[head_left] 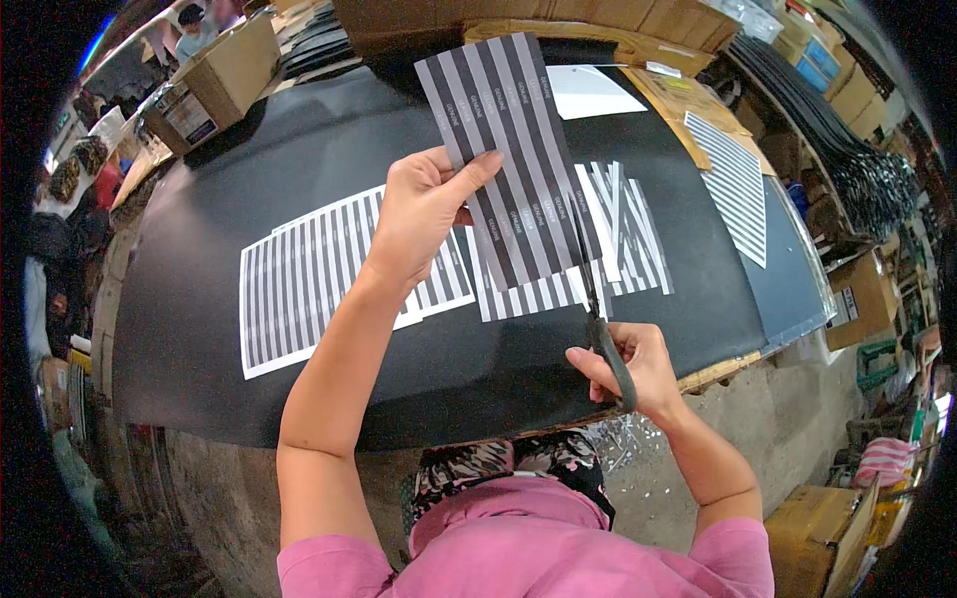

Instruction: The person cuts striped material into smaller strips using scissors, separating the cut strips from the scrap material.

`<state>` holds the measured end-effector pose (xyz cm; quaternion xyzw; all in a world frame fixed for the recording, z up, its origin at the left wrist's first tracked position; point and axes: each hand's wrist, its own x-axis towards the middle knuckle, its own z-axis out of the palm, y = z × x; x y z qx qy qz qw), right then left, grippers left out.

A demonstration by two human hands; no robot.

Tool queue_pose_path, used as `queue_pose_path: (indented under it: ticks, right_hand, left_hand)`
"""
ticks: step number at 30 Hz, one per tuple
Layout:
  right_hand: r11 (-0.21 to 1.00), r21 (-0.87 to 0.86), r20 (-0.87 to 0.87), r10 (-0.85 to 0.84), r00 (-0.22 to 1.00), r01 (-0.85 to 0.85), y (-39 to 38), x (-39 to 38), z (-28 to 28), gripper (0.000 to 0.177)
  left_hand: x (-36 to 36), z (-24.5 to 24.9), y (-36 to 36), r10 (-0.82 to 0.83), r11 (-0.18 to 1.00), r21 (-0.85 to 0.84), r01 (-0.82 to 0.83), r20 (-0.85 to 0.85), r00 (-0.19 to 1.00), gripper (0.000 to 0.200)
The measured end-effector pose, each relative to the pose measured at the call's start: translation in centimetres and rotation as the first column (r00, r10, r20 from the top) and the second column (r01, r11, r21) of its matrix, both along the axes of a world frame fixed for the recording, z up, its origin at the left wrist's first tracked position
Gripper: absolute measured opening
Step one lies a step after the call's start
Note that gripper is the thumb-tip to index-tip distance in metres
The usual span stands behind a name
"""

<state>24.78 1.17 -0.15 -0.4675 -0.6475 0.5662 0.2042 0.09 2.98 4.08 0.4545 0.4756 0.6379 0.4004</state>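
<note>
My left hand [424,204] grips a striped sheet [513,140] of dark and pale bands with small printed words, held up over the black table [299,140]. My right hand [633,369] holds scissors [598,319] by their dark handles. The blades point up along the right edge of the held sheet, partway into it. Beneath lie more striped sheets: a larger stack [309,274] at the left and cut pieces [628,234] at the right.
Another striped sheet [738,184] lies at the table's right edge, with a white sheet [588,92] near the back. Cardboard boxes [214,85] stand at the far left and along the back. Paper scraps [618,439] litter the floor below.
</note>
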Motion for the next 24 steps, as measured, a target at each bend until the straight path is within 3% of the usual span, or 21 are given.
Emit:
queue_pose_path:
  ticks: [24]
  right_hand:
    - [0.998,0.010,0.064,-0.068,0.996,0.067,0.02,0.04,0.10,0.042]
  left_hand:
    - [-0.29,-0.29,0.12,0.003,1.000,0.008,-0.003,-0.048,0.999,0.020]
